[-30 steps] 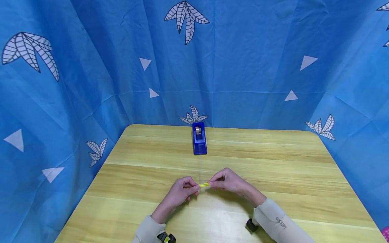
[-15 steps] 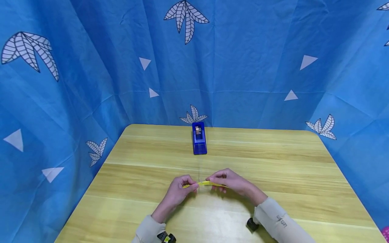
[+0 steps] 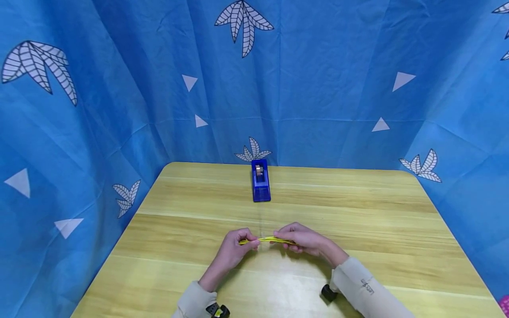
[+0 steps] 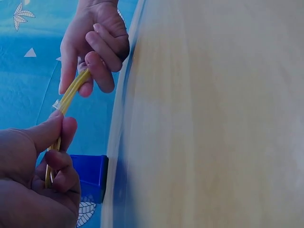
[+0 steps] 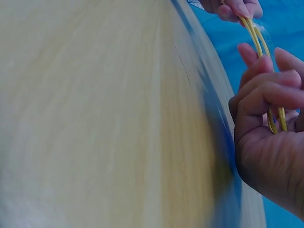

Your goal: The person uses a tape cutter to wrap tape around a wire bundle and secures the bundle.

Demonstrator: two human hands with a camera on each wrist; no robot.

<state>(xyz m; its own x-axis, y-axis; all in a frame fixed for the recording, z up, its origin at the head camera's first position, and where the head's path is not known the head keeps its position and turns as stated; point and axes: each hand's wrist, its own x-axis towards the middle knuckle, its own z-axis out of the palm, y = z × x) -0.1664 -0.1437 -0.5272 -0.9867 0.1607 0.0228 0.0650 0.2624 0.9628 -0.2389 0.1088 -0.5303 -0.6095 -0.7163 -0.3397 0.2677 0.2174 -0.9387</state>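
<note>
A bundle of thin yellow cord point(image 3: 270, 239), looped at its ends, stretches between the two hands over the table. My left hand point(image 3: 234, 249) pinches it between thumb and index finger, one end running back under the palm. On the other side my right hand point(image 3: 308, 242) holds it with curled fingers, its far end lying in the palm in the right wrist view. Clear tape point(image 4: 57, 104) sticks to the cord beside the left thumb. From there a faint tape strip point(image 3: 261, 216) runs back to a blue tape dispenser point(image 3: 261, 187).
The dispenser stands near the back edge of the wooden table point(image 3: 358, 203). A blue curtain point(image 3: 326, 79) with leaf prints hangs behind and along both sides. Something pink point(image 3: 504, 304) shows at the far right edge.
At first only a short yellow piece showed between the fingertips. The right hand has since shifted its grip along the cord, so more of it shows. The left hand stays nearly in place.
</note>
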